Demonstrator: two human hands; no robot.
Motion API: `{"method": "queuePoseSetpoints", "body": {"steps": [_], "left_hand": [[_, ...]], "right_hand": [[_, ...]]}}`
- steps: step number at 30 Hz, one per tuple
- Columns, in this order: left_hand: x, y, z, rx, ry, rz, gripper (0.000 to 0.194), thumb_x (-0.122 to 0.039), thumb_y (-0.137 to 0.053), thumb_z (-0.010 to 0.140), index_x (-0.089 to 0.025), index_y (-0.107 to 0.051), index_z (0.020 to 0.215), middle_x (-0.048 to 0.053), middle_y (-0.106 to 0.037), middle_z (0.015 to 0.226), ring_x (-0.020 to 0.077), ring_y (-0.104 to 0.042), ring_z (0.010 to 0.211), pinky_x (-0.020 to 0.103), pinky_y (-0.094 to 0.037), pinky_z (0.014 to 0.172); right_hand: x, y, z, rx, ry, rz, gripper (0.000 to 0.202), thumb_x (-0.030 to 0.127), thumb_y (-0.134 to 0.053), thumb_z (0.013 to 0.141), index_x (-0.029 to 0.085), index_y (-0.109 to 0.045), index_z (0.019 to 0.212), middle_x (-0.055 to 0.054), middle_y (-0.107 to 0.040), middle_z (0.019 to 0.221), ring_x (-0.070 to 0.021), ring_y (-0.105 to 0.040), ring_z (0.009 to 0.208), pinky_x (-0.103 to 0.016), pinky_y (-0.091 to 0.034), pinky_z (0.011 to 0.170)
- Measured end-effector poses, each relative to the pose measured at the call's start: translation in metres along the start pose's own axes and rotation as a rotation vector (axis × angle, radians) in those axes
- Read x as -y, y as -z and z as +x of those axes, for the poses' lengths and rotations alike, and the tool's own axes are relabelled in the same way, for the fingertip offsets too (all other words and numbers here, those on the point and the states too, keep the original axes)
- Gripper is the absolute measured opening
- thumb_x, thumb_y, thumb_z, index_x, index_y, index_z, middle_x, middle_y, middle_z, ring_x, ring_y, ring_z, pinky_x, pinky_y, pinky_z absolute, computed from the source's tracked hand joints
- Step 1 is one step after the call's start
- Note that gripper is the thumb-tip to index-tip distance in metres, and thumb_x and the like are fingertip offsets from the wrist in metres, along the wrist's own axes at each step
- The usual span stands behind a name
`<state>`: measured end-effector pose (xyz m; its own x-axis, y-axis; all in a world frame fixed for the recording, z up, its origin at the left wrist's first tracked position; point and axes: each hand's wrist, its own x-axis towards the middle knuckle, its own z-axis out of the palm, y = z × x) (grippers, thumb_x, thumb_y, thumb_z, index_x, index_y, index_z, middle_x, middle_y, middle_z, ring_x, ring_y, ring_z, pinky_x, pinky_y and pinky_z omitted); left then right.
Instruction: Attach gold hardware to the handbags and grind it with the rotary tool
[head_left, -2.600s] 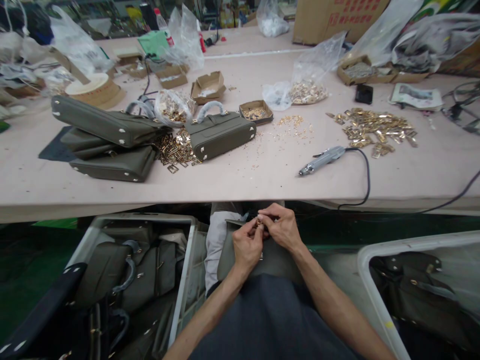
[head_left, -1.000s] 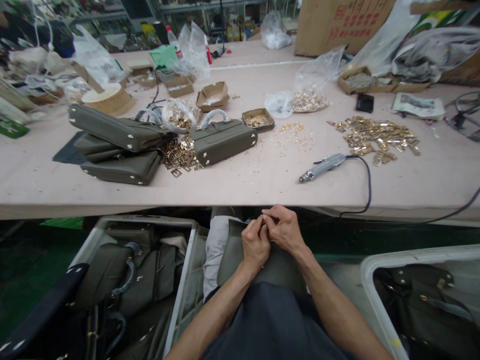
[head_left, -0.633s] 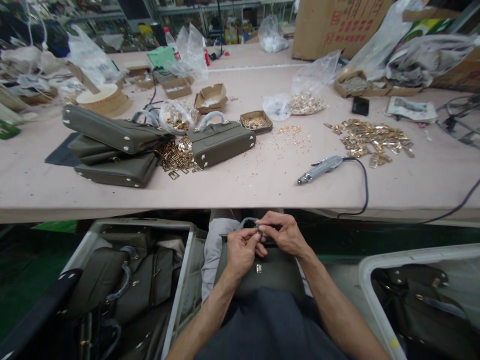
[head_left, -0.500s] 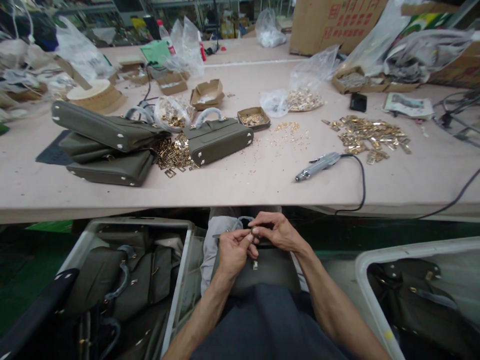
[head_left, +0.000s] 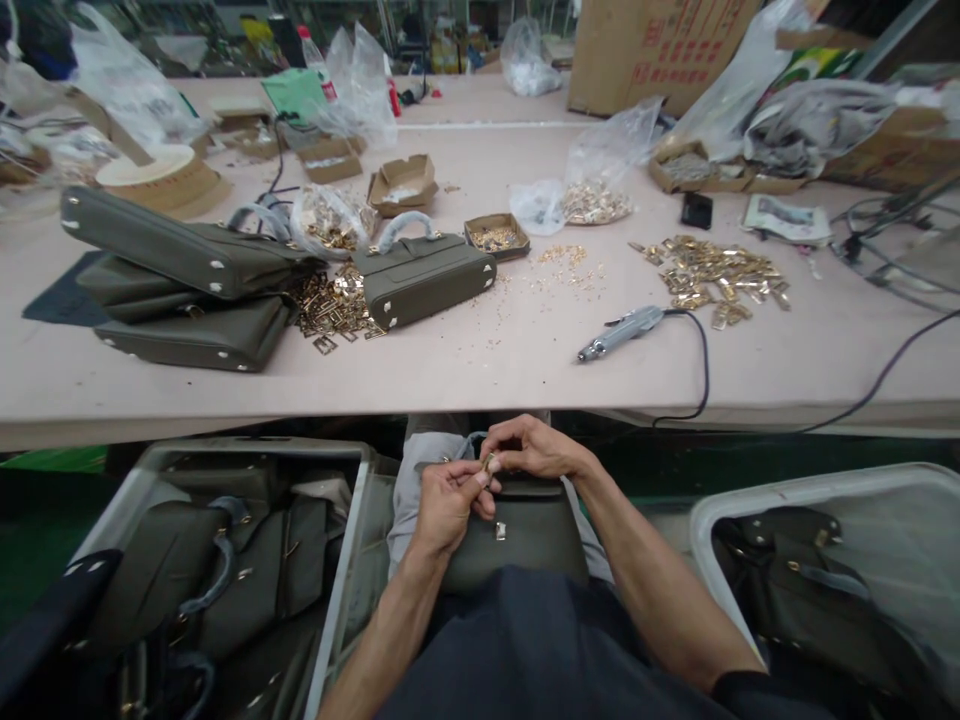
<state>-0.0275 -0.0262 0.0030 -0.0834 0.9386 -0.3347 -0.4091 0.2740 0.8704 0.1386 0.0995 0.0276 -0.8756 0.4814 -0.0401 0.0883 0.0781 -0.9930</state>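
On my lap lies an olive-green handbag with a small metal clasp on its front. Above it, my left hand and my right hand meet, fingertips pinched around a small gold-coloured metal piece. Its exact shape is too small to make out. Part of the bag's wrapped handle shows behind the fingers. On the table beyond, a grey electric screwdriver rests with its cord trailing right.
Gold metal plates are heaped at the right, frames at the left beside stacked handbags and one standing bag. A cardboard tray holds small parts. Bins of handbags flank me: a left bin and a right bin.
The view has shifted slightly, so most things sit further left. Both hands remain together over the bag, with the gold piece between the fingertips now showing more clearly.
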Motion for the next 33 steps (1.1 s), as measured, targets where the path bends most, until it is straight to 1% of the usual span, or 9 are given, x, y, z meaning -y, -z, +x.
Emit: {"method": "queuePoseSetpoints", "body": {"steps": [5,8,10,13,16,18,22,27,33], "left_hand": [[0.001,-0.011,-0.001,0.024,0.019,0.056,0.03,-0.037,-0.082,0.079,-0.008,-0.076,0.083,0.009,-0.073,0.065,0.0117,-0.058,0.039,0.02,-0.05,0.039],[0.003,-0.017,0.004,-0.014,-0.015,0.035,0.034,-0.039,-0.083,0.076,-0.008,-0.077,0.087,0.009,-0.073,0.066,0.011,-0.057,0.039,0.02,-0.049,0.039],[0.005,-0.019,0.009,-0.063,-0.032,0.025,0.036,-0.039,-0.085,0.074,-0.008,-0.077,0.089,0.008,-0.073,0.066,0.0111,-0.057,0.039,0.02,-0.048,0.038],[0.012,-0.02,0.017,-0.127,-0.05,0.01,0.035,-0.038,-0.085,0.073,-0.008,-0.076,0.09,0.009,-0.075,0.069,0.0114,-0.058,0.04,0.02,-0.049,0.039],[0.018,-0.024,0.024,-0.186,-0.067,0.001,0.031,-0.036,-0.083,0.075,-0.009,-0.076,0.089,0.009,-0.075,0.072,0.0121,-0.06,0.043,0.021,-0.051,0.042],[0.019,-0.028,0.027,-0.215,-0.08,-0.001,0.028,-0.035,-0.081,0.076,-0.009,-0.076,0.086,0.008,-0.075,0.07,0.0124,-0.061,0.044,0.021,-0.052,0.043],[0.018,-0.036,0.033,-0.239,-0.078,-0.026,0.027,-0.034,-0.078,0.076,-0.008,-0.075,0.082,0.009,-0.074,0.069,0.0129,-0.062,0.043,0.022,-0.053,0.043],[0.02,-0.037,0.034,-0.276,-0.068,-0.035,0.03,-0.036,-0.078,0.075,-0.008,-0.074,0.083,0.011,-0.075,0.072,0.0134,-0.063,0.044,0.022,-0.053,0.042],[0.024,-0.033,0.038,-0.272,-0.073,-0.06,0.033,-0.036,-0.079,0.075,-0.006,-0.074,0.088,0.011,-0.075,0.075,0.0136,-0.064,0.046,0.023,-0.054,0.042]], "right_hand": [[-0.004,-0.001,-0.015,-0.032,-0.033,0.103,0.036,0.046,-0.077,0.085,0.013,-0.076,0.098,-0.003,-0.064,0.082,-0.011,-0.053,0.063,-0.022,-0.043,0.057],[0.005,-0.004,-0.023,-0.182,-0.037,0.049,0.035,0.045,-0.075,0.086,0.013,-0.076,0.103,-0.003,-0.067,0.083,-0.0126,-0.057,0.065,-0.024,-0.047,0.06],[0.015,-0.003,-0.032,-0.385,-0.033,-0.082,0.034,0.043,-0.075,0.086,0.015,-0.076,0.105,-0.004,-0.068,0.082,-0.0146,-0.06,0.069,-0.026,-0.049,0.065],[0.031,0.013,-0.055,-0.839,-0.047,-0.297,0.036,0.046,-0.073,0.087,0.016,-0.075,0.108,-0.004,-0.069,0.078,-0.0163,-0.061,0.066,-0.028,-0.05,0.064],[0.039,0.05,-0.082,-1.356,-0.164,-0.587,0.039,0.05,-0.066,0.09,0.015,-0.075,0.104,-0.006,-0.068,0.075,-0.0187,-0.06,0.063,-0.031,-0.05,0.064],[0.038,0.079,-0.093,-1.562,-0.303,-0.794,0.041,0.05,-0.062,0.09,0.013,-0.075,0.1,-0.009,-0.069,0.075,-0.0233,-0.064,0.069,-0.037,-0.052,0.075],[0.021,0.118,-0.087,-1.511,-0.514,-0.915,0.055,0.054,-0.06,0.087,0.006,-0.07,0.112,-0.014,-0.07,0.075,-0.0335,-0.067,0.086,-0.048,-0.049,0.092],[0.012,0.118,-0.044,-1.503,-0.689,-0.897,0.075,0.064,-0.064,0.082,0.002,-0.062,0.125,-0.027,-0.069,0.098,-0.0441,-0.064,0.105,-0.057,-0.048,0.094],[0.021,0.128,-0.012,-1.614,-0.843,-0.708,0.067,0.05,-0.073,0.072,0.003,-0.062,0.118,-0.033,-0.065,0.109,-0.0466,-0.063,0.106,-0.058,-0.05,0.09]]}}
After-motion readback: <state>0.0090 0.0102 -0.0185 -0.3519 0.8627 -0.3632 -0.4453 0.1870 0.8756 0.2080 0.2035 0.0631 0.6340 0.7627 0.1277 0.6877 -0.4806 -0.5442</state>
